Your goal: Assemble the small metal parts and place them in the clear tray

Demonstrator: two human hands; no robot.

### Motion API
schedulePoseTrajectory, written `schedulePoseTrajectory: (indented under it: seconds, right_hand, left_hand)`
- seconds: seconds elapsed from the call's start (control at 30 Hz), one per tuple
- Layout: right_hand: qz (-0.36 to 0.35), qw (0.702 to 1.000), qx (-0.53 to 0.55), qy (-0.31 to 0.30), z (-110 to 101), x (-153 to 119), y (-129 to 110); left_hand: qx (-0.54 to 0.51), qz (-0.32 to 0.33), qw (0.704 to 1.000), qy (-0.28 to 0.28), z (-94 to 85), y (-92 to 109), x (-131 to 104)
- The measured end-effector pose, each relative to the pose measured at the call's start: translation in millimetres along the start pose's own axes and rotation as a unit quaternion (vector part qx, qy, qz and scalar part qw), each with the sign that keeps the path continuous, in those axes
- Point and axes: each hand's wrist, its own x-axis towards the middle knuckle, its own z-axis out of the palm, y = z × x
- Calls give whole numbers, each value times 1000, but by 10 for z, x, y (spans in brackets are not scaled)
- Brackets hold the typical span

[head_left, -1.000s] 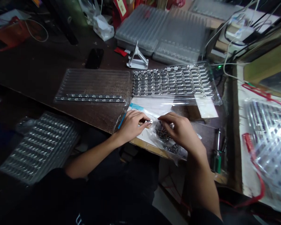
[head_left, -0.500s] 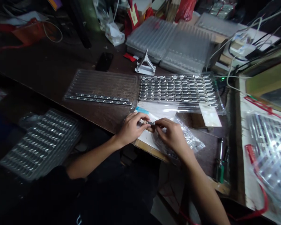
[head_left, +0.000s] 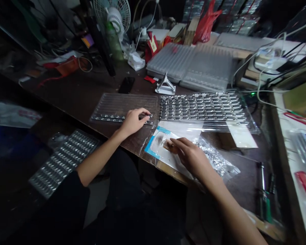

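My left hand (head_left: 135,121) is over the lower right part of the left clear tray (head_left: 127,102), thumb and fingertips pinched at a small metal part near the end of its filled rows. My right hand (head_left: 190,153) hovers over the white sheet with blue tape (head_left: 153,153), its fingers curled at a small brown block (head_left: 167,144); what they hold, if anything, is hidden. The right tray (head_left: 201,107) carries rows of shiny metal parts. A clear bag of small metal pieces (head_left: 216,158) lies beside my right hand.
Behind the trays stand a white metal stand (head_left: 165,86), a black phone (head_left: 126,85) and stacked clear trays (head_left: 170,61). Green-handled screwdriver (head_left: 267,207) at right. A filled tray (head_left: 65,161) sits low at left, beyond the table edge.
My left hand has moved from beside my right hand to the left tray. The small metal part both hands were at is gone from between them. The camera view has shifted.
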Motion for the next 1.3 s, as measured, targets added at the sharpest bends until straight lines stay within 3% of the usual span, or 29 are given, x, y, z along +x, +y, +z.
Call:
schedulePoseTrajectory:
  seconds: [0.1, 0.43, 0.7, 0.83, 1.0, 1.17, 1.3]
  right_hand:
    - [8, 999, 30, 43, -59, -18, 54]
    - [-3, 996, 54, 65, -206, -93, 88]
    - [67, 997, 19, -36, -405, -267, 251]
    - [90, 993, -1, -82, -389, -295, 223]
    - [83, 992, -11, -99, -336, -283, 160]
    - [50, 993, 33, -98, -338, -288, 187]
    - [15, 994, 72, -76, -353, -265, 202]
  left_hand:
    - [1, 3, 998, -58, 74, -49, 119]
    - [103, 24, 989, -100, 14, -142, 193]
    - [212, 31, 965, -154, -110, -89, 255]
    - [209, 53, 965, -150, -53, 27, 279]
    - [125, 110, 975, -144, 352, 489, 415]
    - [10, 223, 964, -144, 1028, 1247, 722]
    - [11, 286, 951, -119, 1531, 1769, 1008]
